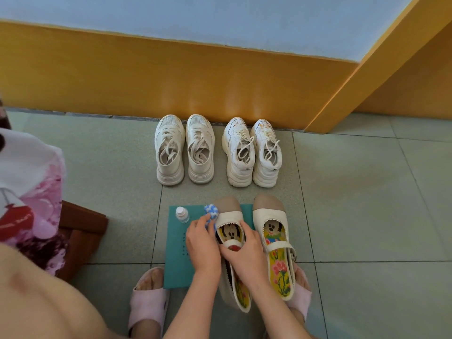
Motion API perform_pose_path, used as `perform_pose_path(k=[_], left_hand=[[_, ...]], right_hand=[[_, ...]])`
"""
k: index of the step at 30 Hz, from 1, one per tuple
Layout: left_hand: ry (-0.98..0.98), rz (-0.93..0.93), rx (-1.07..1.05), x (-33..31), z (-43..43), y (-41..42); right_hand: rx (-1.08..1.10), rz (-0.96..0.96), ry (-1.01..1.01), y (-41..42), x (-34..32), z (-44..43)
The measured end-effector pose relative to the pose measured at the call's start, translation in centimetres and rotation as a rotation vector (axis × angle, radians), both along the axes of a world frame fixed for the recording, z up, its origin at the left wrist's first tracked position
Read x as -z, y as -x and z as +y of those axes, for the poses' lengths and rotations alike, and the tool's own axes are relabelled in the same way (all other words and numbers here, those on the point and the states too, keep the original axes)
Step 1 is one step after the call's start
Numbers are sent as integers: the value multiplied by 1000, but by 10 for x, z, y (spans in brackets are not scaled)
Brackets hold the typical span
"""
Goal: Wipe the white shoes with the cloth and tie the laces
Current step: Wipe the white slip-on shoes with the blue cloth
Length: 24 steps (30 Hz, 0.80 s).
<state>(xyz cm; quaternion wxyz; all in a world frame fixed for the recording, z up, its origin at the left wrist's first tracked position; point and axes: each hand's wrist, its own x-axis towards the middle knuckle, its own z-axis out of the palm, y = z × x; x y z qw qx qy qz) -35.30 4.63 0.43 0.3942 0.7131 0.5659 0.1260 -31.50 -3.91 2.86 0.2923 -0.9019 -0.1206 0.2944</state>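
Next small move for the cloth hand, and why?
Likely sweep the cloth in the left hand forward along the strap shoe toward its toe: the cloth rests against that shoe's side, and the right hand grips the shoe steady.

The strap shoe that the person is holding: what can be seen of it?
The strap shoe is cream-white, leather-like, with a beige toe cap, scalloped edging and an embroidered insole showing a cartoon mouse and flowers on yellow. Its toe points to the wall and lies over the teal mat. The right hand grips it across the opening; the left hand presses a blue-and-white cloth against its side.
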Motion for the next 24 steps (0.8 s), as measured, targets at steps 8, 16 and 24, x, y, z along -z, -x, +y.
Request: perform_pose_path(k=[8,16,24], left_hand=[[239,-182,-159,1,-2,17],[327,-212,-107,-7,-10,37],[394,-216,-77,-9,-26,57]], right_hand=[[-21,29,-4,-3,1,-2],[-36,74,-20,-6,-1,-3],[-46,89,-19,-7,-5,-4]])
